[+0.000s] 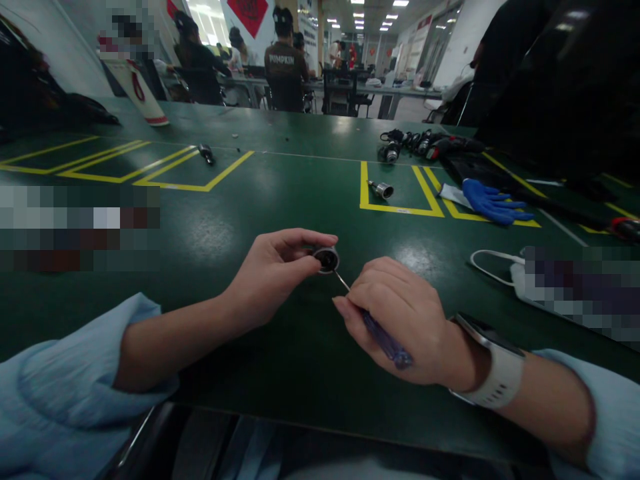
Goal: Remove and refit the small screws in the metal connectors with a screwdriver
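Above the green table, my left hand (277, 270) is closed on a small round metal part (327, 261), fingers above it and thumb below. The part has a pale rim and a dark inside, and its open end faces me. A screwdriver (383, 337) with a clear purplish handle is gripped in my right hand (400, 313), which wears a watch at the wrist. Its thin metal shaft points up and left, and the tip meets the lower edge of the part. Whether the tip is inside the opening I cannot tell.
A silver cup-shaped metal piece (383, 191) lies inside a yellow-taped box. Right of it is a blue glove (493, 200). Behind are dark metal parts and cables (417, 143). A small dark part (205, 154) lies back left, near a paper cup (143, 97). People sit further off.
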Tool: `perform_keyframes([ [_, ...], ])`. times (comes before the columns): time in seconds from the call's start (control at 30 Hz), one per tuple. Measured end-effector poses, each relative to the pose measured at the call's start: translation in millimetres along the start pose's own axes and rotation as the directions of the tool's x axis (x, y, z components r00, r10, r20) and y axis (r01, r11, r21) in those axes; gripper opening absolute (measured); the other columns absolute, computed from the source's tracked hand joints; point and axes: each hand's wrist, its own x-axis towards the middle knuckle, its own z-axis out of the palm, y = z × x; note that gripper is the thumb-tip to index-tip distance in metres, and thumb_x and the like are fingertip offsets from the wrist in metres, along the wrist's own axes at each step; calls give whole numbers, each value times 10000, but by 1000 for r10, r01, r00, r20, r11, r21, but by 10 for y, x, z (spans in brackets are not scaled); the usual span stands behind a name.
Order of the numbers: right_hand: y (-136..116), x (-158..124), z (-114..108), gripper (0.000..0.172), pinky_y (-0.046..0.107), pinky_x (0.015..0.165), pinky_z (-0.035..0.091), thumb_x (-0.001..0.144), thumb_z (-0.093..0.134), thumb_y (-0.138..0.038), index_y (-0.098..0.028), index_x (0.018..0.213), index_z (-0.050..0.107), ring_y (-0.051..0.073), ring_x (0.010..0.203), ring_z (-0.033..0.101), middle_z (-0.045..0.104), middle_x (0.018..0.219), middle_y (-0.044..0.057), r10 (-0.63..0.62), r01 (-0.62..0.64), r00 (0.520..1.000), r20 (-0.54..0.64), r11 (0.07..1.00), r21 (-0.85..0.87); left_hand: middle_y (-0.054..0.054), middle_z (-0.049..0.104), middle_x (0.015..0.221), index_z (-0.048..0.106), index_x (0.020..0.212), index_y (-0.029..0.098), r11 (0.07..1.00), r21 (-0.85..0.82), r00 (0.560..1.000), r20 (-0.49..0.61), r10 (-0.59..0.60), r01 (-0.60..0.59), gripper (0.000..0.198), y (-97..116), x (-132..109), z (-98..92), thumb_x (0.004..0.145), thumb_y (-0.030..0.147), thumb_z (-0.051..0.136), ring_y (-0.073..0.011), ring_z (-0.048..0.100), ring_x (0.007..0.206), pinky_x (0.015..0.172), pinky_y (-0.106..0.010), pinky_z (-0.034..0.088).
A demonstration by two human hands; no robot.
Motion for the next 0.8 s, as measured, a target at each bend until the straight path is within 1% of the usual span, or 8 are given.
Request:
perform_keyframes([
  [0.13, 14, -12, -1, 262, 297, 564, 434, 868, 502, -129, -110, 617, 577, 154, 586, 522, 578, 574, 67, 6, -6, 1000, 7, 1000, 5, -26, 735, 837, 724, 833, 149, 1000, 18, 1000, 2, 13, -13, 235, -15, -4, -2, 614, 80, 672, -147, 664, 786, 730, -238, 512],
  [0.27, 21, -33, -3, 246, 302, 583, 438, 868, 508, -123, -135, 626, 551, 154, 595, 524, 568, 575, 51, -18, 18, 1000, 11, 1000, 15, -35, 733, 839, 716, 879, 144, 999, 33, 1000, -5, 5, -4, 250, -17, -8, -3, 634, 109, 686, -151, 665, 788, 738, -249, 512],
  [0.43, 15, -37, -9, 257, 314, 585, 444, 869, 507, -116, -156, 616, 525, 162, 601, 520, 561, 578, 43, -23, 23, 1000, 17, 1000, 9, -39, 731, 855, 710, 883, 150, 999, 46, 1000, -24, -7, 8, 247, 2, -10, 6, 637, 133, 706, -160, 667, 797, 758, -269, 512],
  [0.63, 32, -44, 12, 254, 319, 583, 442, 871, 516, -129, -164, 619, 517, 163, 600, 511, 569, 592, 44, -30, 30, 999, 27, 1000, -10, -55, 733, 849, 702, 905, 137, 999, 52, 1000, -27, -8, 9, 277, -14, -6, 13, 629, 138, 728, -155, 664, 759, 714, -261, 510],
  [0.8, 27, -50, -2, 264, 314, 582, 436, 876, 516, -138, -177, 616, 504, 158, 590, 499, 557, 571, 29, -53, 54, 998, 30, 998, -19, -52, 734, 831, 701, 881, 134, 999, 38, 999, -34, -9, 11, 263, -24, 0, 13, 621, 132, 739, -154, 669, 761, 738, -267, 513],
])
